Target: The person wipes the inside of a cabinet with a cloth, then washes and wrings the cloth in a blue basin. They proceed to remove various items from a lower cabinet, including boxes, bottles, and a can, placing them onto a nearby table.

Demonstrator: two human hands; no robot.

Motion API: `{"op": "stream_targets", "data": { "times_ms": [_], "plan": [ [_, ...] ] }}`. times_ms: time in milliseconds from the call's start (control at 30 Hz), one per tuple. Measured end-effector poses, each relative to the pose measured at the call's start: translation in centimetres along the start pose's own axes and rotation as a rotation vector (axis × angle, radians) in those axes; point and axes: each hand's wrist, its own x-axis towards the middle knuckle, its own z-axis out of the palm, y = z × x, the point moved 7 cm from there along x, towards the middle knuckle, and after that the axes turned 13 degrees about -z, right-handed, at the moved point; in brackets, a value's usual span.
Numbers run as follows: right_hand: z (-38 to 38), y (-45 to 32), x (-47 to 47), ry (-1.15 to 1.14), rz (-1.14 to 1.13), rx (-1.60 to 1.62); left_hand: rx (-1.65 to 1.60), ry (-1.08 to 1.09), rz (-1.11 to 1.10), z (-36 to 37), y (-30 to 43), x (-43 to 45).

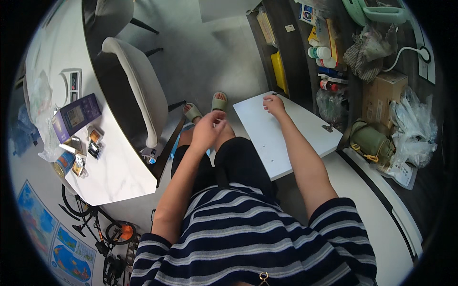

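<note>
A white cabinet door panel (264, 132) stands swung out at the right of my legs. Over its far end is my right hand (274, 105), fingers curled close to a small dark fitting (274, 93); whether something is pinched in them is hard to see. A metal hinge (327, 127) shows at the panel's right edge, and two small marks or holes lie on its near part. My left hand (209, 130) hovers above my knees, loosely bent, with a gap between thumb and fingers and no object visible in it.
Left is a marble-patterned table (121, 178) bearing a purple box (77, 116), a can (64, 163) and small packets. A grey chair (139, 85) stands beside it. Dark shelves (300, 46) hold bottles (319, 52); a green bag (372, 141) and plastic bags (415, 125) crowd the right.
</note>
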Motion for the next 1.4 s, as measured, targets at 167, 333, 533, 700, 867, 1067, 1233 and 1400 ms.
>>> {"op": "stream_targets", "data": {
  "times_ms": [167,333,533,700,867,1067,1233,1400],
  "plan": [
    [-0.6,3.7,0.9,-0.005,0.078,0.088,0.109,-0.103,0.042,3.7,2.4,0.1],
    [0.4,3.2,-0.1,-0.018,0.040,0.141,0.264,-0.220,-0.020,5.2,1.9,1.3],
    [-1.8,0.8,-1.0,0.024,0.036,0.141,0.222,-0.243,-0.008,4.0,3.4,3.2],
    [-8.4,-0.8,-1.5,0.470,-0.179,0.028,0.141,-0.209,0.057,1.7,4.8,5.1],
    [-18.2,-14.1,-5.6,0.858,-0.404,-0.435,0.093,-0.185,0.026,0.0,4.7,6.8],
    [-24.1,-19.7,-1.1,0.695,-0.508,-0.721,0.194,-0.199,0.054,-0.6,6.1,6.8],
    [-24.8,-17.9,2.4,0.559,-0.412,-0.847,0.168,-0.167,0.026,-1.2,3.2,6.5],
    [-24.5,-18.0,2.6,0.510,-0.605,-0.967,0.171,-0.156,-0.063,-1.9,1.0,5.4]
  ]
}}
